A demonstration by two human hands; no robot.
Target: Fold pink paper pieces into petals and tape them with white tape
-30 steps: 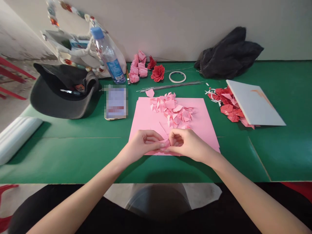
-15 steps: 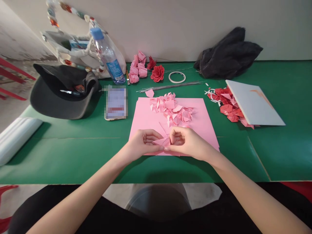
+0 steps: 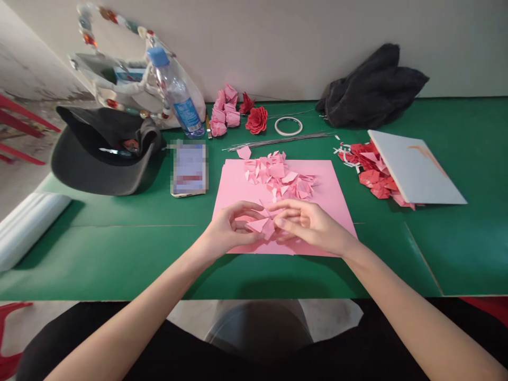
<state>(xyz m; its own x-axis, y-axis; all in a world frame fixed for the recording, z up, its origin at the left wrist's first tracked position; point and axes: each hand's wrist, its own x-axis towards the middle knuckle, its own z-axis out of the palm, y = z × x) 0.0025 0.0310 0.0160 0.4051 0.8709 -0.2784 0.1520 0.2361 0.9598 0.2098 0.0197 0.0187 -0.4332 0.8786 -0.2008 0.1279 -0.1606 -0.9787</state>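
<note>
Between my two hands is a folded pink paper piece (image 3: 262, 226), held over the front part of the pink sheets (image 3: 234, 185). My left hand (image 3: 234, 227) grips its left side between thumb and fingers. My right hand (image 3: 307, 222) has its thumb and fingers closed on its right edge. Just beyond my fingers lies a heap of folded pink petals (image 3: 278, 172) on the sheets. One loose pink petal (image 3: 244, 153) rests behind the sheets, by the thin wires (image 3: 286, 141).
Behind are pink paper roses (image 3: 225, 114), a red rose (image 3: 256, 120), a tape roll (image 3: 288, 126), a bottle (image 3: 182, 106) and black cloth (image 3: 369, 92). A phone (image 3: 189, 169) and cap (image 3: 99, 169) lie left; red petals (image 3: 371, 172) and a white board (image 3: 420, 169) lie right.
The pink piece has tilted and risen slightly between my hands. My right fingers have stretched further left over it, and my right thumb has moved up along its edge.
</note>
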